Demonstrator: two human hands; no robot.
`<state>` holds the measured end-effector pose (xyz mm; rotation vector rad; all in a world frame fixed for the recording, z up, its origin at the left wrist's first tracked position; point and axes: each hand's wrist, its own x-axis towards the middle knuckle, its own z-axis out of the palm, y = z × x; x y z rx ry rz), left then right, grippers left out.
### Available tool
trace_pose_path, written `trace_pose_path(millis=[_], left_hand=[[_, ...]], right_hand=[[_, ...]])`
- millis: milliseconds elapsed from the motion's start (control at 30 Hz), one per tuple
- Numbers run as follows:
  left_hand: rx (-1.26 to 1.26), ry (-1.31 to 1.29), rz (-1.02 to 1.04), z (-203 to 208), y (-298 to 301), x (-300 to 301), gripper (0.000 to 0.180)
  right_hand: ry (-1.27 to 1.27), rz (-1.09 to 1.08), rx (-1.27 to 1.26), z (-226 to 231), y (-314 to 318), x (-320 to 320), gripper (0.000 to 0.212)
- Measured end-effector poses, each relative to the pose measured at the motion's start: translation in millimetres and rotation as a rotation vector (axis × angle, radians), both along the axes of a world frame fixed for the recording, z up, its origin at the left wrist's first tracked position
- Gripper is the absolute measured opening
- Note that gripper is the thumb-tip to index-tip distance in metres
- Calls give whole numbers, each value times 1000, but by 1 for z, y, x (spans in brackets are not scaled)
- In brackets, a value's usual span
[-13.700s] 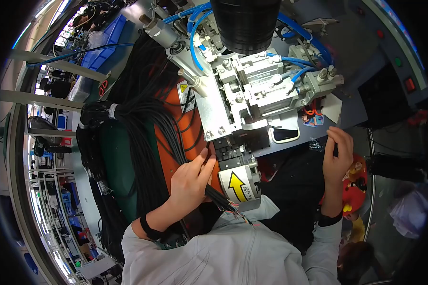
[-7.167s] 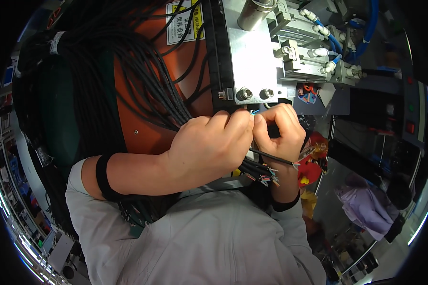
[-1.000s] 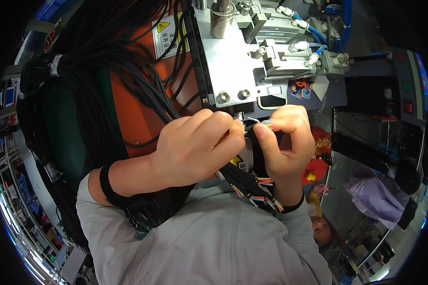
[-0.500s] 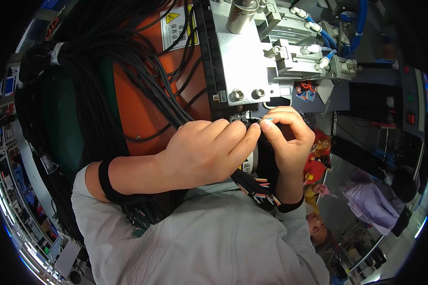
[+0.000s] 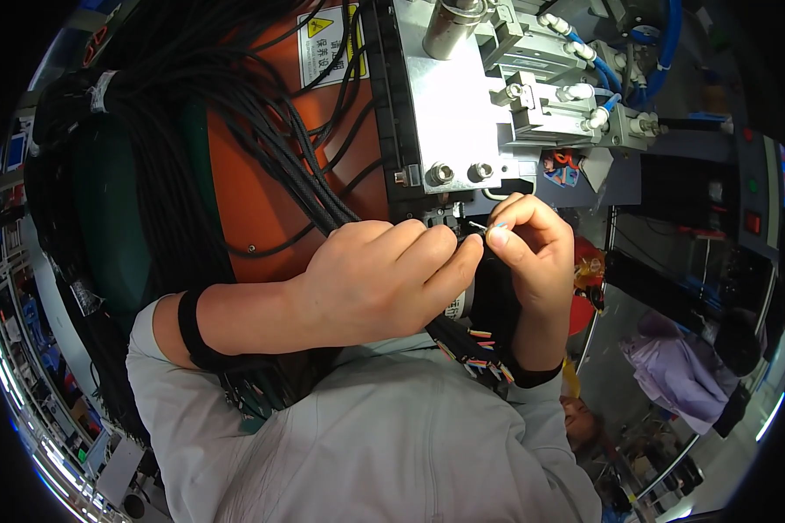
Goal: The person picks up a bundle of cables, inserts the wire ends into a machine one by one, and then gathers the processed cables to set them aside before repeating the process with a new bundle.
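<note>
My left hand [image 5: 392,275] is closed round black cables that run in from the upper left. Below its fingers the bundle's other end [image 5: 452,338] comes out, with several thin coloured wire ends [image 5: 484,353] fanned at the tip. My right hand [image 5: 539,261] pinches a thin wire [image 5: 477,226] between thumb and forefinger; a bit of light blue shows at the fingertips and a pale, shiny tip points left. Both hands' fingertips are close together, just below a small metal fixture [image 5: 449,212] on the machine. What lies inside my left fist is hidden.
A metal plate [image 5: 449,105] with bolts stands above my hands, beside pneumatic cylinders [image 5: 549,113] and blue air hoses [image 5: 667,52]. Many black cables [image 5: 157,192] hang over an orange panel [image 5: 266,205] at left. Another person [image 5: 580,423] is at the lower right.
My right hand has drawn slightly right and down, apart from my left fingertips, and more of the thin wire shows. My left hand keeps almost the same place.
</note>
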<state>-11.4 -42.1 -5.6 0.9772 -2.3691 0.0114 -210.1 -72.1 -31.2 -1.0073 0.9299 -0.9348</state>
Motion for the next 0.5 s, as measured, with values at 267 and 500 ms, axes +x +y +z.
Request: trace_pose_path(millis=[267, 500], left_hand=[[38, -39, 36, 2, 1, 0, 38], [98, 76, 32, -1, -3, 3, 33]], right_hand=[[483, -177, -736, -10, 9, 14, 10], [99, -59, -328, -2, 1, 4, 15]])
